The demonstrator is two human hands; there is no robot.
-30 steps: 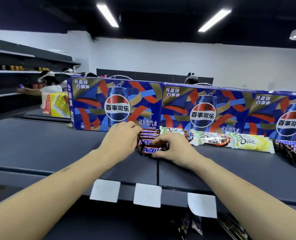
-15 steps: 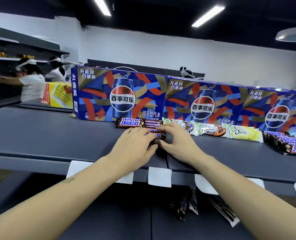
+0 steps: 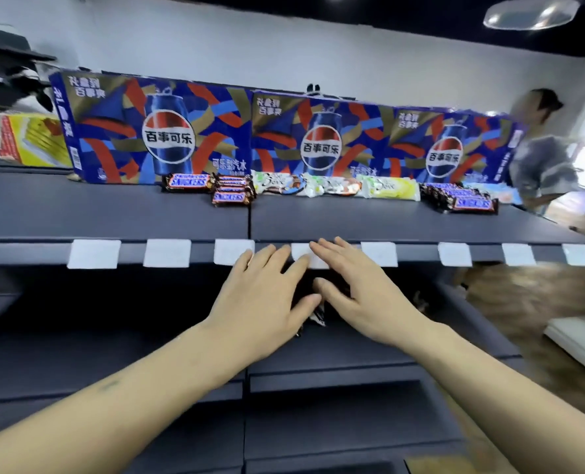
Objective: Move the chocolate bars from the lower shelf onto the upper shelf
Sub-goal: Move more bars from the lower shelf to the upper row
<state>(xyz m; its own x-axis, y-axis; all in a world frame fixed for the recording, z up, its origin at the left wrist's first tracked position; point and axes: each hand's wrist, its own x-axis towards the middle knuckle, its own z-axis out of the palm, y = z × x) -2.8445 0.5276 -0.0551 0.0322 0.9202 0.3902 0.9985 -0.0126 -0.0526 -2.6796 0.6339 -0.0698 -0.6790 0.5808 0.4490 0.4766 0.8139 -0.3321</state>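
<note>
Several Snickers bars [image 3: 231, 189] lie in a small cluster on the dark upper shelf [image 3: 113, 217], next to one lying crosswise [image 3: 185, 182]. Pale Dove bars [image 3: 335, 185] lie in a row to their right, and another Snickers stack [image 3: 462, 199] sits further right. My left hand [image 3: 267, 295] and right hand [image 3: 356, 295] are side by side in front of the upper shelf's front edge, fingers spread and empty, over the dark opening of the lower shelf [image 3: 352, 350]. A wrapper [image 3: 318, 316] peeks out between my hands; the rest there is hidden.
Three blue Pepsi boxes [image 3: 168, 131] stand along the back of the upper shelf. White price tags [image 3: 94, 254] line its front edge. A yellow box [image 3: 34, 140] sits far left. A person [image 3: 540, 155] stands at the right end of the shelving.
Both hands let go of the Snickers bars on the upper shelf and dropped down past its front edge. The camera tilted down, bringing the lower shelves into view.
</note>
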